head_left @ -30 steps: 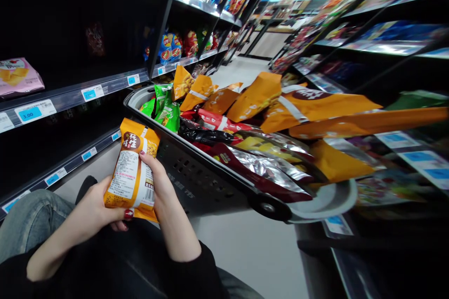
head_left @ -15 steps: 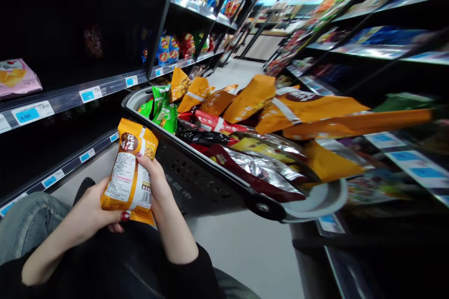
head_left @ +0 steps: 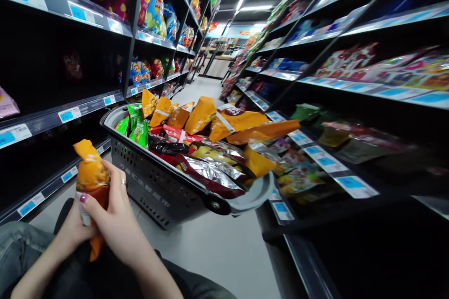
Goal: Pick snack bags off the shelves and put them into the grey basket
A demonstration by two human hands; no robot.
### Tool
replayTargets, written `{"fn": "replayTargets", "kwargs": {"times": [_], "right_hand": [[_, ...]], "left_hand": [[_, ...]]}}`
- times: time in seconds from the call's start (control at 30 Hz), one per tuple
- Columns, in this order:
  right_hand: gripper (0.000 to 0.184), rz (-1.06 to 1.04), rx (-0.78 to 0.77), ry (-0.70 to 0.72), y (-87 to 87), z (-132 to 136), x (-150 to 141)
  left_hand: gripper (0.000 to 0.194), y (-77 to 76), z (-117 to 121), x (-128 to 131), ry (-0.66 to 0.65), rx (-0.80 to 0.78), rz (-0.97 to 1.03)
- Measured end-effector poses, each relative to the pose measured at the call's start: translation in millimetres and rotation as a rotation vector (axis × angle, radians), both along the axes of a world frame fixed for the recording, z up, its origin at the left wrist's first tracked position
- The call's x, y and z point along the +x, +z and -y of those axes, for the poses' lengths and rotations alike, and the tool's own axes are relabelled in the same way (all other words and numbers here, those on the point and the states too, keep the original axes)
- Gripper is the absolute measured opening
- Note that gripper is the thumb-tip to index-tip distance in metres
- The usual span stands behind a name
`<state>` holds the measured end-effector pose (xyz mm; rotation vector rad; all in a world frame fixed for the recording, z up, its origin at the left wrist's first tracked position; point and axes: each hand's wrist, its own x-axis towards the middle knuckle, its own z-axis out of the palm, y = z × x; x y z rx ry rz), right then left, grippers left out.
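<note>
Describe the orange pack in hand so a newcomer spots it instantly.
Find the gray basket heaped with snack bags. To its left in the picture, nearer the camera, the left hand and right hand grip one orange pack. Other orange packs sit in the basket; this one is outside it, held in both hands.

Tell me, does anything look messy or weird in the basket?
Yes: some orange bags stick up and poke out over the far side of the basket, so it looks overfull and messy. I can't see anything spilled.
</note>
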<state>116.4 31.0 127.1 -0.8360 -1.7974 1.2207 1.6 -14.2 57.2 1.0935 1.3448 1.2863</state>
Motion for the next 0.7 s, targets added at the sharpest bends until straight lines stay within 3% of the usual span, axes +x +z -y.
{"fn": "replayTargets", "kwargs": {"times": [0.1, 0.17, 0.27, 0.33, 0.5, 0.7], "right_hand": [[0.049, 0.009, -0.006, -0.023, 7.0, -15, 17], [0.050, -0.057, -0.144, -0.027, 5.8, -26, 23], [0.047, -0.254, -0.497, 0.279, 0.8, -34, 24], [0.043, -0.379, -0.632, 0.367, -1.4, -33, 20], [0.037, -0.453, -0.650, 0.249, -4.6, -30, 10], [0.041, -0.495, -0.683, 0.297, -11.0, -33, 8]], "left_hand": [[0.050, 10.7, 3, -10, -0.184, -0.159, 0.401], [0.057, 14.2, 5, -9, -0.382, -0.235, 0.618], [0.075, 8.8, 4, 1, -0.584, -0.285, 0.818], [0.081, 0.1, 2, 6, -0.608, -0.298, 0.896], [0.091, -14.4, 0, 8, -0.617, -0.290, 0.964], [0.096, 1.5, 6, 12, -0.508, -0.302, 0.912]]}}
